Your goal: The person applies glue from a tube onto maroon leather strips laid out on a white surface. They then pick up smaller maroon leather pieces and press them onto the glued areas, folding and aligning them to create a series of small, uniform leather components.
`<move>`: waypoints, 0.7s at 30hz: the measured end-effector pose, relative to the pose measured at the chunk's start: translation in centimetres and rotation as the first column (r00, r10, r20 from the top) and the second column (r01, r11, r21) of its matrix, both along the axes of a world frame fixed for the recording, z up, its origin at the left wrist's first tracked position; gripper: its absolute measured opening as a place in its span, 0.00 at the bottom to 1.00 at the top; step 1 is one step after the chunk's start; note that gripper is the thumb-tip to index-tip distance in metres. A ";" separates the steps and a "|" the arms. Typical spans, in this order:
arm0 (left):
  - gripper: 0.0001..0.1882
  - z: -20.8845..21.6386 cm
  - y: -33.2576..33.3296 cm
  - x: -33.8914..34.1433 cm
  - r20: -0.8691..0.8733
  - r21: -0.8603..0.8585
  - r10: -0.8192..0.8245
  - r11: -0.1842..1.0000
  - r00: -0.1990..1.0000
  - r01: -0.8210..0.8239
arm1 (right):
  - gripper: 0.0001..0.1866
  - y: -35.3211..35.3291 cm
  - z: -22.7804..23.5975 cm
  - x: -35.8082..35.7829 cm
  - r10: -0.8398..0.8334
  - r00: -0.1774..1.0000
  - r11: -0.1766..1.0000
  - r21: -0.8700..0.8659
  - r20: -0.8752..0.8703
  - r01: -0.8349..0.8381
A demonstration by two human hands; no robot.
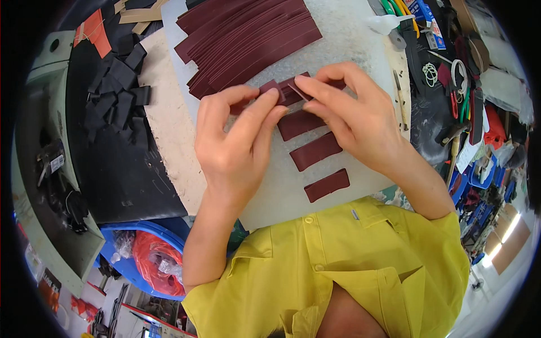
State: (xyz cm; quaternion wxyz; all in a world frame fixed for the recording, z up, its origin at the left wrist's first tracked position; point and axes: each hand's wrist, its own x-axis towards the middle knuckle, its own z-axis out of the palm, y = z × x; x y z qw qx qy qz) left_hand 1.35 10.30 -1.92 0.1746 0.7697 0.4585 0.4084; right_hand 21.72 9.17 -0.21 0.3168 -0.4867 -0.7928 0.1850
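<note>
My left hand (234,132) pinches one raised end of a maroon leather-like strip (273,89) between thumb and fingers. My right hand (360,115) pinches a similar raised end close by, a small gap apart; fingers partly hide the middle, and I cannot tell for certain that both ends belong to one strip. Below the hands, three short folded maroon pieces lie in a row: an upper one (301,125) partly behind my right fingers, a middle one (315,151) and a lower one (327,185). Beyond my hands rests a fanned stack of long maroon strips (253,42).
A pale board (265,205) lies under the work. Black fabric pieces (115,93) are heaped at the left, above a blue basin (146,226) with plastic bags. At the right are a white squeeze bottle (386,23), a thin pointed tool (400,98) and tangled cords (430,74).
</note>
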 end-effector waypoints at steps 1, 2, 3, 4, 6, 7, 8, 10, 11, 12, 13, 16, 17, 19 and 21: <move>0.15 0.1 0.1 0.0 -0.013 0.005 -0.023 1.000 1.000 0.023 | 0.28 -0.1 -0.2 0.3 0.033 0.999 0.999 0.002 0.005 -0.033; 0.16 0.1 0.1 0.0 -0.026 0.010 -0.045 0.999 0.999 0.045 | 0.30 -0.2 -0.2 0.4 0.041 0.999 0.999 -0.014 0.021 -0.041; 0.17 0.0 0.0 -0.1 -0.027 0.002 -0.057 0.998 0.998 0.057 | 0.32 -0.5 -0.3 0.4 0.050 0.998 0.998 -0.029 0.036 -0.049; 0.17 -0.1 0.0 -0.3 -0.027 -0.006 -0.071 0.997 0.997 0.071 | 0.35 -0.6 -0.2 0.4 0.058 0.997 0.997 -0.044 0.053 -0.056; 0.18 -0.2 0.0 -0.4 -0.031 -0.007 -0.094 0.996 0.995 0.094 | 0.36 -0.6 -0.4 0.3 0.064 0.995 0.998 -0.021 0.074 -0.063; 0.18 -0.2 0.1 -0.4 -0.037 -0.001 -0.103 0.995 0.994 0.103 | 0.37 -0.6 -0.5 0.3 0.068 0.994 0.998 -0.009 0.082 -0.068; 0.18 -0.2 0.2 -0.4 -0.044 0.005 -0.111 0.994 0.993 0.111 | 0.34 -0.5 -0.6 0.3 0.073 0.992 0.997 0.004 0.101 -0.074; 0.19 -0.1 0.2 -0.3 -0.049 -0.003 -0.115 0.993 0.992 0.115 | 0.29 -0.4 -0.5 0.3 0.084 0.987 0.996 0.029 0.139 -0.089; 0.19 0.0 0.2 -0.3 -0.052 -0.007 -0.117 0.993 0.992 0.117 | 0.28 -0.4 -0.6 0.3 0.083 0.986 0.995 0.039 0.148 -0.090; 0.19 0.0 0.2 -0.3 -0.053 -0.005 -0.117 0.993 0.992 0.117 | 0.27 -0.5 -0.8 0.3 0.081 0.984 0.995 0.049 0.156 -0.090; 0.19 -0.1 0.2 -0.3 -0.053 -0.002 -0.117 0.993 0.992 0.117 | 0.26 -0.5 -0.9 0.3 0.079 0.983 0.994 0.060 0.166 -0.090; 0.19 -0.2 0.2 -0.3 -0.054 0.010 -0.116 0.993 0.992 0.117 | 0.37 -0.7 -0.8 0.1 0.061 0.985 0.998 0.015 0.162 -0.064; 0.19 -0.2 0.2 -0.3 -0.054 0.015 -0.116 0.993 0.992 0.117 | 0.37 -0.7 -0.8 0.0 0.061 0.985 0.998 0.011 0.164 -0.063; 0.19 -0.2 0.2 -0.3 -0.059 0.018 -0.116 0.993 0.991 0.117 | 0.37 -0.7 -0.7 -0.1 0.059 0.984 0.998 0.005 0.169 -0.061; 0.19 -0.3 0.3 -0.2 -0.062 0.021 -0.115 0.993 0.991 0.116 | 0.37 -0.8 -0.5 -0.1 0.061 0.979 0.998 0.006 0.196 -0.064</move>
